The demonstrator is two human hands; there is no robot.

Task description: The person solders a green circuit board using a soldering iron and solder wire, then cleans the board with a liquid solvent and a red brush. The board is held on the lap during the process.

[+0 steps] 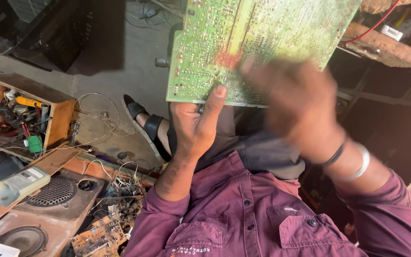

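1. The left hand (193,124) grips the lower edge of a green circuit board (258,43), thumb pressed flat on its solder side, fingers hidden behind it.
2. The board is held up in front of the person, above the lap, tilted so the solder side faces the camera; its top runs out of view.
3. The right hand (293,102) is blurred over the board's lower right part. I cannot tell whether it is spread or closed, or whether it touches the board.
4. A dark band and a metal bangle (360,164) sit on the right wrist.
5. The person wears a maroon shirt (262,214) and grey trousers, with a black sandal (141,116) on the foot on the floor.
6. At left, a wooden box (58,119) holds tools and wires.
7. Below it, a grey multimeter (20,184) lies on a plank, just beside a speaker grille (53,192).
8. A speaker cone (24,239) sits in the cabinet at lower left.
9. A tangle of wires and a small brown board (98,235) lie near the left elbow.
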